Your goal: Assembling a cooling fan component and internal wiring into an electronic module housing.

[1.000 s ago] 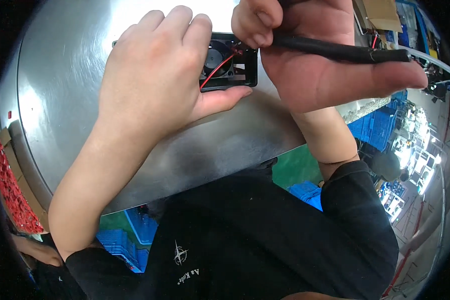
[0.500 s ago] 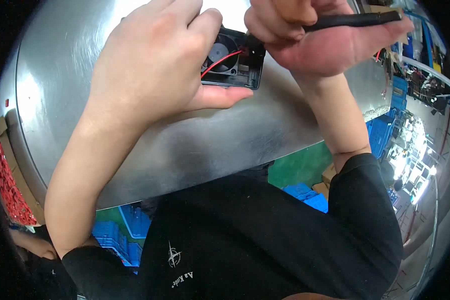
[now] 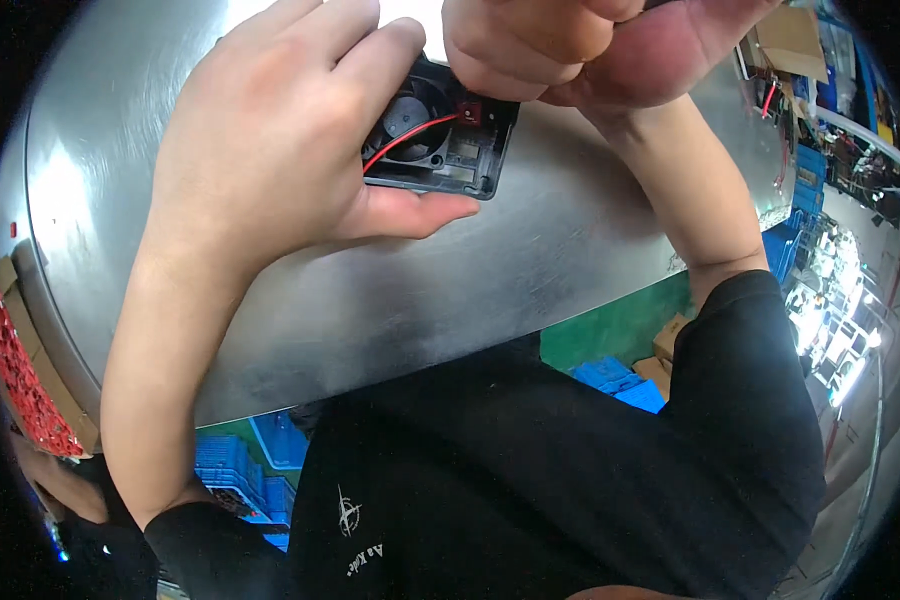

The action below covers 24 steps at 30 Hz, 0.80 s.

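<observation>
My left hand grips a black plastic housing from its left side, with the thumb along the near edge. Inside the housing sits a small black fan. A red wire crosses over the fan to a small red connector near the housing's right end. Closed over that far right corner is my right hand, its fingers curled round a slim black rod-shaped tool. Most of the tool is hidden by the hand and the picture's upper rim, and its tip cannot be seen.
The housing is held over a shiny metal table. At the left edge stands a cardboard box of red parts, with another person's arm below it. Blue bins and blue crates lie beneath the table; a cardboard box is far right.
Both hands and the housing have shifted left; the housing is also slightly nearer. My right hand has turned and risen, and the black tool's end no longer shows.
</observation>
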Motion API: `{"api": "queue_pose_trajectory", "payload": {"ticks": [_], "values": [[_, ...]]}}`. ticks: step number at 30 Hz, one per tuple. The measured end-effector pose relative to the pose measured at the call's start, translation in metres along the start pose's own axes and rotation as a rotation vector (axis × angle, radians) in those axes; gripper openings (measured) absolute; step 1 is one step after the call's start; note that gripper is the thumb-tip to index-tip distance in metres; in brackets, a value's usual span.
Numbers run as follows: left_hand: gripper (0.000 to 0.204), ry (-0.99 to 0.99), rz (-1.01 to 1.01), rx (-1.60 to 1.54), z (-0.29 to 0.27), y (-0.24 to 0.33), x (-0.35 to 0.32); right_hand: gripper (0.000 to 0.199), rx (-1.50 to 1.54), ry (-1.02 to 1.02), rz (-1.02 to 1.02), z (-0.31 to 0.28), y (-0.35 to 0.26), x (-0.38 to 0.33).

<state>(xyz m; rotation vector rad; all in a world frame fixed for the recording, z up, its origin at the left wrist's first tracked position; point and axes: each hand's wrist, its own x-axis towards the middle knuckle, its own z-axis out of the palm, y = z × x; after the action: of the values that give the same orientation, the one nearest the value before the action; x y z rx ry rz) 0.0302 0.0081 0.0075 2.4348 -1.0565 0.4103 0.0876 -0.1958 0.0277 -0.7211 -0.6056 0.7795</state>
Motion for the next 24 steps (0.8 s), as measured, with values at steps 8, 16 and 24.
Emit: {"api": "queue_pose_trajectory", "payload": {"ticks": [8,16,24], "values": [[0.074,-0.029,0.015,-0.040,-0.002,-0.002,-0.002,0.103,0.033,-0.081,0.057,-0.006,0.002,0.010],[0.073,-0.051,0.032,-0.036,-0.004,0.000,-0.003,0.092,-0.015,-0.118,-0.063,-0.009,-0.004,0.013],[0.083,0.006,-0.106,0.029,0.003,0.013,-0.008,0.102,-0.022,0.402,-0.390,0.031,-0.007,-0.009]]}}
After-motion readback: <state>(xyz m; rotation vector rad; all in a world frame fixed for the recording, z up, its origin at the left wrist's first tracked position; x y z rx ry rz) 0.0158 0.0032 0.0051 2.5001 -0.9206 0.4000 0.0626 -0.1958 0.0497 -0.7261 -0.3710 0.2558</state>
